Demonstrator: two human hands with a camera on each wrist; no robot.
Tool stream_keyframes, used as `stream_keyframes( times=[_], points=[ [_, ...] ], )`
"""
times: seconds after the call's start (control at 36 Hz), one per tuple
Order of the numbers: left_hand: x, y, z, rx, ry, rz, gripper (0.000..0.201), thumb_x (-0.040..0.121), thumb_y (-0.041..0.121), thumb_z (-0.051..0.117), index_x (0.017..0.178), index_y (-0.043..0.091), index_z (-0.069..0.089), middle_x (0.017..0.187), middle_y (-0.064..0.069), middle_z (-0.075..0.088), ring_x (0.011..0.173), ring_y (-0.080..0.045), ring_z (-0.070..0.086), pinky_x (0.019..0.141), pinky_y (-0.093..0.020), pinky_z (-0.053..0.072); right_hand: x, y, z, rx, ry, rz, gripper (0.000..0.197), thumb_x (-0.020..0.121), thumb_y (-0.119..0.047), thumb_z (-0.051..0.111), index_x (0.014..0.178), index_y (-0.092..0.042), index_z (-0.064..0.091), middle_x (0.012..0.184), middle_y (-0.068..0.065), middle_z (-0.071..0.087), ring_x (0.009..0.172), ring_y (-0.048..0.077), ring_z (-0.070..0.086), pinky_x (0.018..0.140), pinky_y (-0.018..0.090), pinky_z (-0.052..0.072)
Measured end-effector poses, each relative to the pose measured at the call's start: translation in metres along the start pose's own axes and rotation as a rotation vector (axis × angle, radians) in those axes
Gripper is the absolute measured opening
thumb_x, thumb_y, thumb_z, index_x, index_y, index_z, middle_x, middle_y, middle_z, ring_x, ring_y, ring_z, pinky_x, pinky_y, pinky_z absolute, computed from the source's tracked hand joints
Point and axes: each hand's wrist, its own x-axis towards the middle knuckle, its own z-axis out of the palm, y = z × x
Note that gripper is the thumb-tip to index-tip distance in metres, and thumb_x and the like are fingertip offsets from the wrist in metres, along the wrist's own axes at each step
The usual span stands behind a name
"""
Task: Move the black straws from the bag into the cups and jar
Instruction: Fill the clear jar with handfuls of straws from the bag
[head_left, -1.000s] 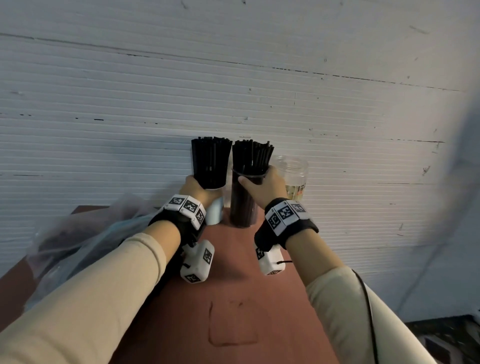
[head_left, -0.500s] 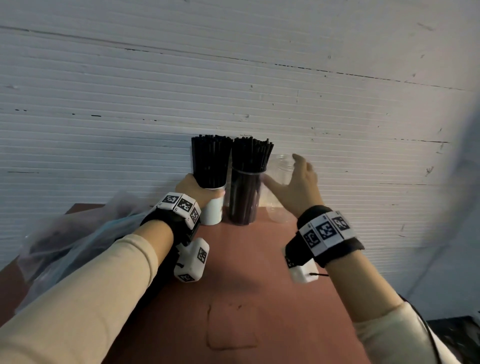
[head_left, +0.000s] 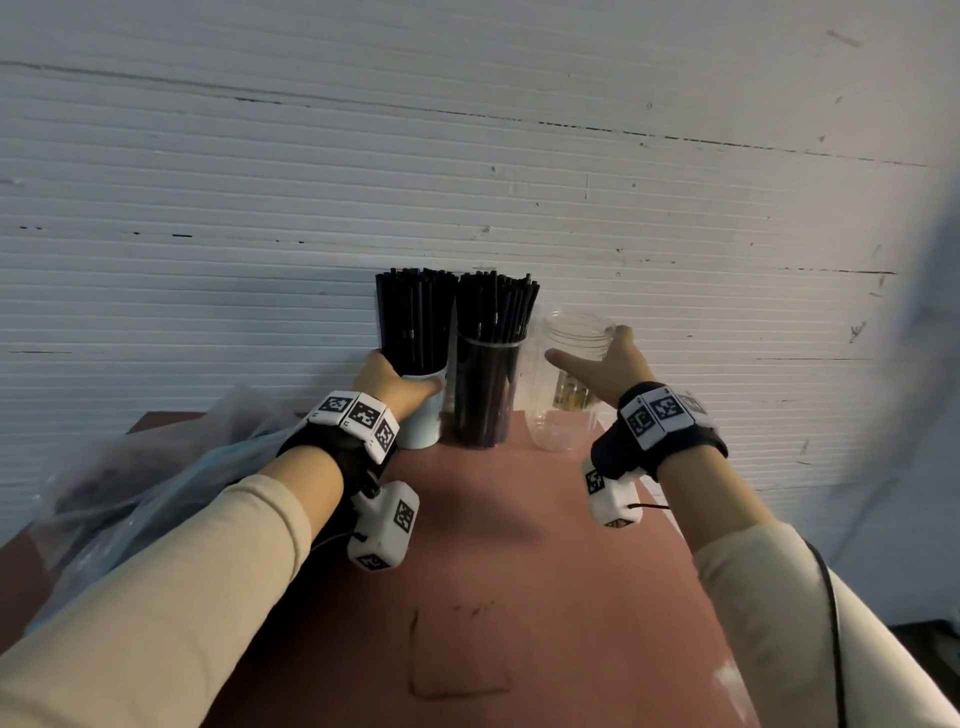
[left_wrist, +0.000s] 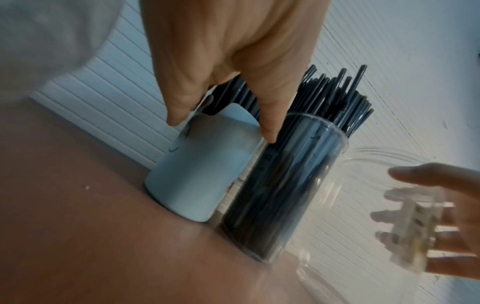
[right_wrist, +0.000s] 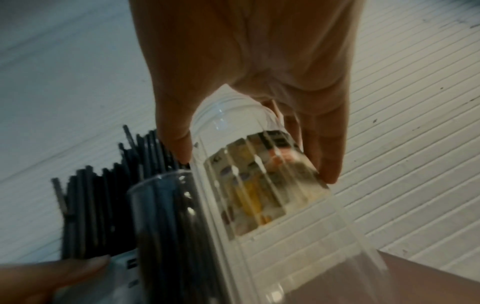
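The left hand (head_left: 395, 384) wraps its fingers round the white cup (head_left: 423, 421), upright at the tabletop's (head_left: 493, 545) far edge, black straws (head_left: 415, 317) pointing straight up. The right hand's (head_left: 608, 369) straight, released fingers flank the clear cup (head_left: 563, 415), standing mouth-up nearby.

Crumpled plastic bag (head_left: 150, 467) lies on brown table (head_left: 519, 582).

White ribbed wall (head_left: 467, 156) with scuffs, reddish-brown tabletop (head_left: 519, 597), dim bluish light
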Motion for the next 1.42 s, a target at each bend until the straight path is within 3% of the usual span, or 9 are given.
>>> stream_keyframes(
  times=[0.22,0.39,0.61,0.89,1.0,1.06,1.19,1.33,1.42],
  points=[
    [-0.037,0.019,-0.013,-0.047,0.046,-0.082,0.123,0.073,0.029,0.084,0.153,0.005,-0.007,0.152,-0.018,0.035,0.138,-0.031,0.039,0.113,-0.037,0.033,-0.046,-0.005,-0.006,-0.017,-0.017,-0.043,0.093,0.074,-0.047,0.077,0.136,-0.004,0.024,0.138,0.015,0.042,0.122,0.028,0.047,0.09,0.031,0.043],
    [-0.074,0.034,-0.042,0.083,0.077,0.008,0.082,0.081,0.021,0.074,0.148,0.005,0.029,0.143,-0.017,0.047,0.131,-0.031,0.046,0.099,-0.03,0.037,-0.097,-0.026,0.005,-0.007,-0.026,-0.107,0.093,0.071,-0.053,0.077,0.134,-0.006,0.028,0.135,0.011,0.037,0.122,0.024,0.043,0.091,0.027,0.039],
    [-0.111,0.045,-0.101,0.331,-0.015,0.161,0.018,0.082,0.016,0.069,0.1,0.018,0.068,0.106,-0.003,0.069,0.1,-0.021,0.063,0.084,-0.027,0.045,-0.134,-0.051,0.02,0.004,-0.097,-0.149,0.092,0.072,-0.052,0.076,0.134,-0.004,0.028,0.133,0.011,0.039,0.119,0.023,0.043,0.091,0.029,0.041],
    [-0.157,0.019,-0.179,0.715,-0.301,0.178,0.042,0.081,0.017,0.074,0.12,0.028,0.062,0.119,0.003,0.047,0.108,-0.015,0.047,0.083,-0.024,0.035,-0.158,-0.065,0.021,-0.119,0.037,-0.269,0.116,0.072,-0.062,0.07,0.149,-0.003,0.007,0.152,0.022,0.017,0.141,0.036,0.02,0.115,0.048,0.025],
    [-0.166,0.002,-0.194,0.748,-0.385,0.143,0.045,0.082,0.001,0.063,0.115,0.033,0.065,0.118,0.009,0.054,0.088,-0.008,0.053,0.071,-0.015,0.041,-0.171,-0.08,0.033,-0.068,0.247,-0.571,0.077,0.081,-0.046,0.066,0.14,-0.007,0.034,0.14,0.015,0.032,0.132,0.031,0.028,0.111,0.041,0.028],
    [-0.169,-0.004,-0.198,0.751,-0.358,0.15,0.047,0.081,0.002,0.06,0.109,0.04,0.066,0.127,0.007,0.059,0.102,-0.014,0.058,0.085,-0.025,0.046,-0.18,-0.091,0.044,-0.084,0.255,-0.7,0.055,0.084,-0.039,0.063,0.128,-0.01,0.048,0.13,0.01,0.044,0.121,0.028,0.039,0.103,0.037,0.034],
    [-0.173,-0.01,-0.204,0.625,-0.174,0.223,0.039,0.085,0.006,0.058,0.108,0.036,0.068,0.124,-0.005,0.062,0.115,-0.021,0.057,0.087,-0.029,0.044,-0.205,-0.116,0.086,-0.239,-0.23,-0.769,0.043,0.091,-0.04,0.055,0.123,-0.013,0.056,0.12,0.004,0.06,0.113,0.021,0.052,0.092,0.028,0.04],
    [-0.173,-0.011,-0.204,0.518,-0.071,0.295,0.05,0.085,-0.006,0.047,0.111,0.029,0.071,0.124,-0.002,0.065,0.087,-0.022,0.062,0.058,-0.005,0.035,-0.214,-0.13,0.128,-0.415,-0.599,-0.59,0.049,0.098,-0.05,0.039,0.132,-0.019,0.053,0.128,0.008,0.059,0.115,0.025,0.056,0.096,0.034,0.045],
    [-0.174,-0.012,-0.204,0.459,-0.104,0.353,0.054,0.088,-0.007,0.045,0.109,0.035,0.071,0.132,0.004,0.061,0.099,-0.017,0.064,0.074,-0.01,0.046,-0.213,-0.137,0.143,-0.519,-0.646,-0.517,0.056,0.099,-0.052,0.036,0.146,-0.022,0.037,0.145,0.01,0.046,0.131,0.027,0.044,0.106,0.035,0.036]
  ],
)
